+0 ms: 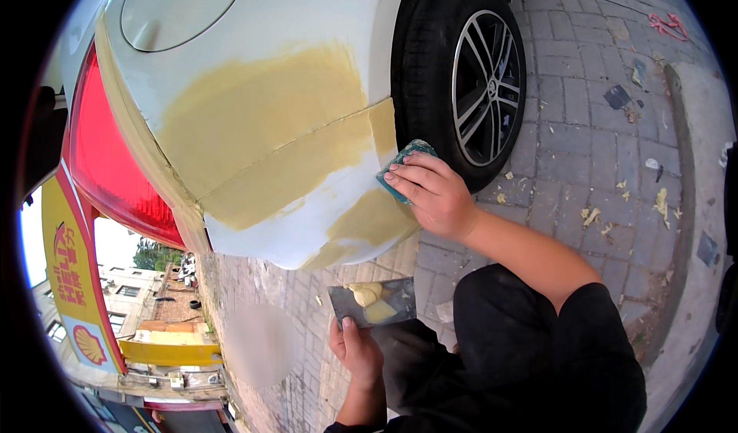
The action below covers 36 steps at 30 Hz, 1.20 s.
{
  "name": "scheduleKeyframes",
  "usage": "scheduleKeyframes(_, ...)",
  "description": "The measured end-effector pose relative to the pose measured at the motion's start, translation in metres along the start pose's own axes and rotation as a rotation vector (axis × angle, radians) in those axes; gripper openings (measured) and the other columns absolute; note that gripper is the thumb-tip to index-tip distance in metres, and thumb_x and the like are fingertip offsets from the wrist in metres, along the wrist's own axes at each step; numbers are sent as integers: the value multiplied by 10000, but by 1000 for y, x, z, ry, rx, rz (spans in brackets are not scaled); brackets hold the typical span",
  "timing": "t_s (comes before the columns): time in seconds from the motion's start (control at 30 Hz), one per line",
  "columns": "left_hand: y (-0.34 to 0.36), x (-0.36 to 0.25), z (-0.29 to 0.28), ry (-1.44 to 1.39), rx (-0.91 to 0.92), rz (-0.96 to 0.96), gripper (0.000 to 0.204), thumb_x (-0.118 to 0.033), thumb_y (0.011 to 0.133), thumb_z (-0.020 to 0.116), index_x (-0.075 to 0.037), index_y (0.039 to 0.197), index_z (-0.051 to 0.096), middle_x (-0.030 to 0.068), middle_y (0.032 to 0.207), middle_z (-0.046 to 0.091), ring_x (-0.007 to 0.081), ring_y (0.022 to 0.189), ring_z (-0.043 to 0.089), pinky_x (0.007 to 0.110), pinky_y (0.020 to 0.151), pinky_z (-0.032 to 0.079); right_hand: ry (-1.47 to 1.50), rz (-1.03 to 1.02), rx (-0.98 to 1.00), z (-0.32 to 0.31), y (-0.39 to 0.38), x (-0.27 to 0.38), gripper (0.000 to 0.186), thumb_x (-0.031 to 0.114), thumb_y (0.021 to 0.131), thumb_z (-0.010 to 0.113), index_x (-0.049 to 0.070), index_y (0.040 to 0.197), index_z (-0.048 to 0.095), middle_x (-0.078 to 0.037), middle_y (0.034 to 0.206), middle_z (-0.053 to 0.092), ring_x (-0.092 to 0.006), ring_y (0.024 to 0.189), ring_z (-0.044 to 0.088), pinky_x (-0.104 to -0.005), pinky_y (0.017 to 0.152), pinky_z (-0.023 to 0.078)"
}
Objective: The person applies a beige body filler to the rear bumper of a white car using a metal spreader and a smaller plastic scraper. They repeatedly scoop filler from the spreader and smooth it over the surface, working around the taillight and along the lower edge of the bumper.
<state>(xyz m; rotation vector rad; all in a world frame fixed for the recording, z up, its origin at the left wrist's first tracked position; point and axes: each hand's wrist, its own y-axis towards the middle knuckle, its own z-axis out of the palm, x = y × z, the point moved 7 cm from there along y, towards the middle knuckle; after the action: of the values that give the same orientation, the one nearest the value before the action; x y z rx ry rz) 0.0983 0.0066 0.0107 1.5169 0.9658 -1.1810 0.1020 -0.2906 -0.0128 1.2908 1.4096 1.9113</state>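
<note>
My right hand [437, 199] grips a green, smeared flexible spreader [401, 164] against the white bumper corner [269, 241], just beside the wheel arch. My left hand [356, 348] holds a dark flat plate [400, 302] bearing a lump of pale yellow putty [364, 293], below the bumper. Patches of tan filler [254, 118] cover much of the car's rear side panel and bumper, with a seam running across them. Beige masking tape [123, 102] edges the red tail light [111, 160]. A round fuel flap [173, 3] sits at the top.
The black tyre with alloy wheel [492, 87] stands right of my right hand. Grey pavers [561, 156] hold yellow scraps, dark pieces and pink string [667, 26]; a concrete kerb [692, 141] edges them at right. My dark-clad knee [500, 310] is below. Buildings and a yellow-red sign [73, 272] stand at left.
</note>
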Motion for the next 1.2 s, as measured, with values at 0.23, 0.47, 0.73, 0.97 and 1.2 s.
scheduleKeyframes(0.23,-3,-3,2,-11,3,4,306,-198,1037,485,36,1219,559,104,1093,664,166,939,634,285,795,498,149,271,-191,-36,38,-34,326,-47,818,680,-5,1142,678,-109,1138,681,-252,1033,666,-379,973,513)
scheduleKeyframes(0.47,-4,-6,8,-2,36,34,270,-182,1044,468,22,1198,557,139,1133,664,220,985,658,355,840,539,945,726,-321,-5,32,-95,241,16,963,628,15,1201,657,-49,1183,654,-112,1047,615,-255,946,486)
scheduleKeyframes(0.73,-4,-1,9,-5,51,10,250,-174,1044,463,16,1178,557,153,1151,663,248,1020,669,418,883,562,850,744,-4,19,-36,-63,254,-54,945,599,-5,1186,660,-65,1212,628,-130,1073,617,-251,955,488)
scheduleKeyframes(0.97,-4,-5,26,-48,66,-14,282,-173,1037,480,42,1206,550,142,1121,666,217,996,653,348,871,522,827,813,48,-2,-45,-75,250,-30,956,601,-17,1201,648,-87,1191,653,-146,1093,626,-270,960,493)
scheduleKeyframes(1.2,-4,-4,28,-81,82,-15,289,-160,1036,480,55,1218,545,138,1122,663,205,1001,643,319,875,503,905,662,-216,-11,37,-86,250,-23,960,605,3,1206,647,-69,1201,651,-131,1085,629,-265,966,501)
